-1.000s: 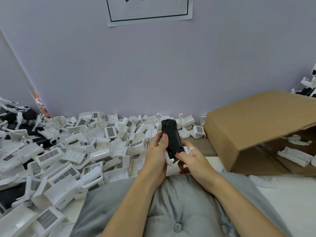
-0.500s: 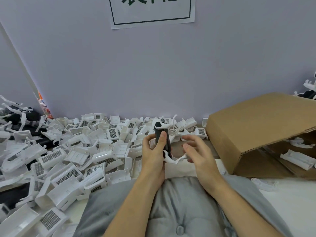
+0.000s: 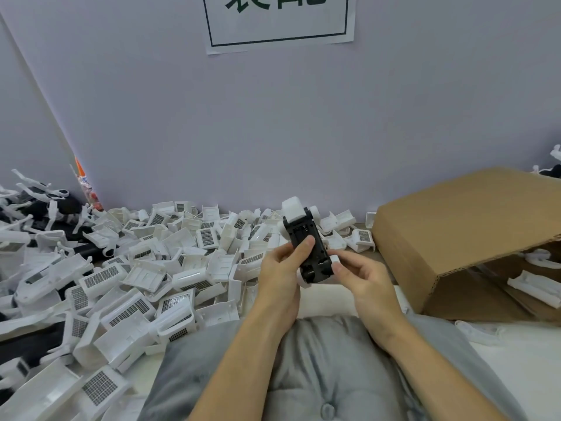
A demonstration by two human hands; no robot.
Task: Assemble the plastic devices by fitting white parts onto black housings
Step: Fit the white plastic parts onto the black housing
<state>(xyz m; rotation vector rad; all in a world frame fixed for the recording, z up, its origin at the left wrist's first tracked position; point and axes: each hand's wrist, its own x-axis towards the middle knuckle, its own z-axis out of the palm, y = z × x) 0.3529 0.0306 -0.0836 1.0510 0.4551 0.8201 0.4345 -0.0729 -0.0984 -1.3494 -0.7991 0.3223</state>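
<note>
Heap of white parts (image 3: 130, 278) is spread over the table (image 3: 378, 255) on the left, many with gridded vents, piled up to the wall (image 3: 273, 132). Some dark pieces (image 3: 91, 250) are mixed in at far left. A paper sign (image 3: 279, 22) is taped on the wall above centre.

Left hand (image 3: 280, 276) is raised over a grey cushion (image 3: 318, 369), fingers curled round the left side of the black housing (image 3: 308, 249), thumb laid across its face. The housing is held in the air between both hands, tilted with its far end leaning left, open inner side facing the camera. A white part (image 3: 293, 209) is seen seated at its far end; a second white piece (image 3: 314, 211) is seen just right of it, how it is attached cannot be told.

Right hand (image 3: 362, 276) is placed at the near right corner of the housing, thumb and forefinger pinching a small white tab (image 3: 334, 259) against the housing edge, other fingers loosely curled.

A cardboard box (image 3: 461, 235) is lying on its side at right, its opening facing the near right, more white parts (image 3: 534, 287) seen inside. One white piece (image 3: 479, 331) is lying in front of the box.
</note>
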